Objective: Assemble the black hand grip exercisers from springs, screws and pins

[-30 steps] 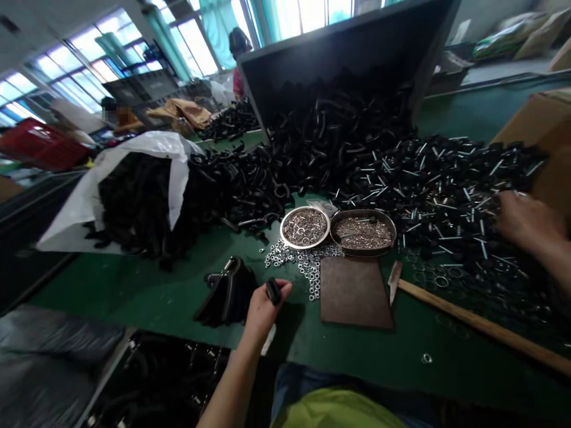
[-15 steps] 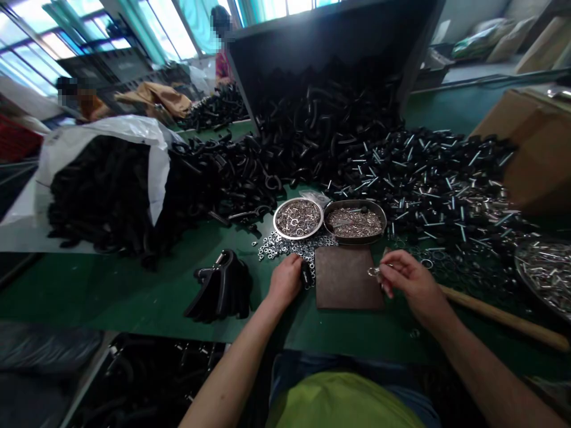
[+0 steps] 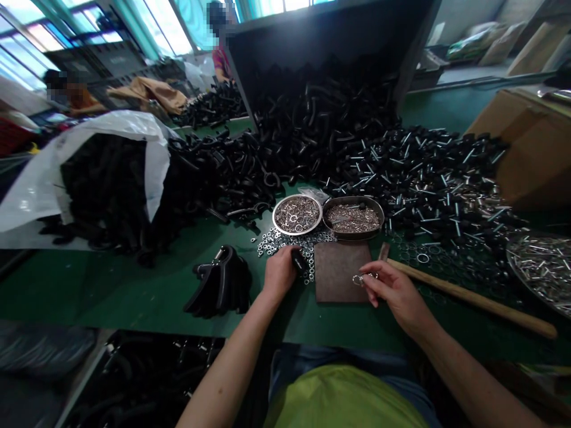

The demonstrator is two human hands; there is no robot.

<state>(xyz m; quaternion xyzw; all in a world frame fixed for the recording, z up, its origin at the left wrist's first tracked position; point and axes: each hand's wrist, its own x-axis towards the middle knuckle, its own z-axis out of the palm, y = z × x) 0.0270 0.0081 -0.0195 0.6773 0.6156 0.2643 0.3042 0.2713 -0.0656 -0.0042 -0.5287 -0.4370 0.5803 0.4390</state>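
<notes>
My left hand (image 3: 280,272) is closed around a black plastic part (image 3: 298,260), beside scattered small nuts (image 3: 311,270). My right hand (image 3: 392,291) pinches small metal rings (image 3: 358,279) between thumb and fingers, above the right side of a brown metal plate (image 3: 341,273). Just behind the plate stand a round metal bowl (image 3: 275,221) of small rings and pins and an oval tin (image 3: 353,237) of tiny metal pieces. A hammer with a wooden handle (image 3: 473,295) lies to the right of my right hand.
Several black curved parts (image 3: 220,282) stand grouped at left. A white bag (image 3: 156,178) of black parts lies beyond them. Black knobs with bolts (image 3: 428,178) are heaped at back right, near a cardboard box (image 3: 530,142). A pan of metal pins (image 3: 542,267) sits far right. Two people are in the background.
My right hand has moved left with the metal rings, over the plate, uncovering the hammer's head end. My left hand has shifted slightly left and tilted the black part.
</notes>
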